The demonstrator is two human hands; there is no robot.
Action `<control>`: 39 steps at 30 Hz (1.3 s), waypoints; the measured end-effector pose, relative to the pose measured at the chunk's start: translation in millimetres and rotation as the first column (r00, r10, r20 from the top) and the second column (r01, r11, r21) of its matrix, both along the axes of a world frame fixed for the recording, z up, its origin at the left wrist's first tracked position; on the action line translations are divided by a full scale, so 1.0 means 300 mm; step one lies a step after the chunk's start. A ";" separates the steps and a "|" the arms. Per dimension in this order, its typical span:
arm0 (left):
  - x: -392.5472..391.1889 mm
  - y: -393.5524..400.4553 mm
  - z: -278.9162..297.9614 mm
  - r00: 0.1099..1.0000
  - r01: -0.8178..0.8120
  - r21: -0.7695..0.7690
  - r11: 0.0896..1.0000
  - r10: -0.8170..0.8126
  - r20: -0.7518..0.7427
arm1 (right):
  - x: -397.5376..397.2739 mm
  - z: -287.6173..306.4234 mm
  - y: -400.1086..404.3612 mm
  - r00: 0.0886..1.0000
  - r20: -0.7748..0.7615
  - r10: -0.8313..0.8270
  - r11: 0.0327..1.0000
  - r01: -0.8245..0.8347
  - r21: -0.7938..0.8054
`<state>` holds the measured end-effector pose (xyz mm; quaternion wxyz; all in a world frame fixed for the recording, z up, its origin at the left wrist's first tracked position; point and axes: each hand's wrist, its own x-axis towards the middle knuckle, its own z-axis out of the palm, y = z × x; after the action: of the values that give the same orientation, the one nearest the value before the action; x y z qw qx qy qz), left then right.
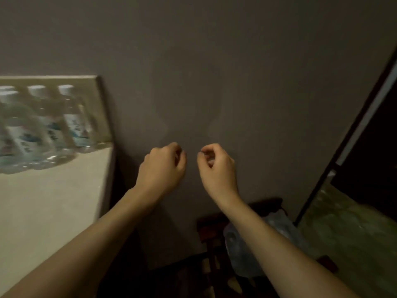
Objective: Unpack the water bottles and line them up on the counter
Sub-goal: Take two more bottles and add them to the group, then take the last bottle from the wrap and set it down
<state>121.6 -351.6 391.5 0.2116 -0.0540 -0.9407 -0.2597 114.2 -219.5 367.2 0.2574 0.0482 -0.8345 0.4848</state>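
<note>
Several clear water bottles (43, 127) with white caps and pale blue labels stand in a row at the back of a cream counter (53, 201) on the left. My left hand (163, 166) and my right hand (214, 166) are raised side by side in front of a grey wall, to the right of the counter. Both have their fingers curled in, and I see nothing in either. Low on the right, crumpled clear plastic wrap (264, 239) lies on a dark wooden stand (214, 231).
A plain grey wall (214, 72) fills the middle. A dark-framed panel (354, 130) leans along the right edge, with a greenish surface (348, 233) below it. The counter's right edge (107, 190) drops off next to my left forearm.
</note>
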 end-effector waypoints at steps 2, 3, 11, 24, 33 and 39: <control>-0.014 0.136 -0.018 0.998 0.045 -0.010 0.999 -0.045 0.034 | 0.013 -0.030 0.131 0.999 0.001 -0.039 0.999 0.039 -0.026; -0.025 0.195 -0.028 0.997 0.065 -0.018 0.998 -0.064 0.049 | 0.017 -0.047 0.189 0.998 0.005 -0.057 0.998 0.057 -0.037; -0.137 0.610 -0.224 0.928 0.248 -0.040 0.968 -0.225 0.297 | 0.001 -0.276 0.556 0.966 0.187 -0.179 0.974 0.200 -0.104; -0.379 1.126 -0.974 0.480 0.367 0.264 0.892 -0.425 0.767 | -0.213 -0.830 1.017 0.607 0.780 -0.151 0.982 0.185 0.045; -0.488 1.290 -1.373 0.235 0.200 0.261 0.944 -0.305 0.923 | -0.319 -1.160 1.183 0.375 0.909 -0.182 0.980 0.150 0.134; -0.581 1.393 -1.604 0.184 -0.003 0.330 0.944 -0.324 0.928 | -0.402 -1.331 1.254 0.446 0.833 -0.326 0.942 0.075 0.328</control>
<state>-52.8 66.3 -89.6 -0.4524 0.0505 -0.8073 -0.3757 -6.4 156.7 -32.2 -0.1591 -0.2759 -0.8993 0.2997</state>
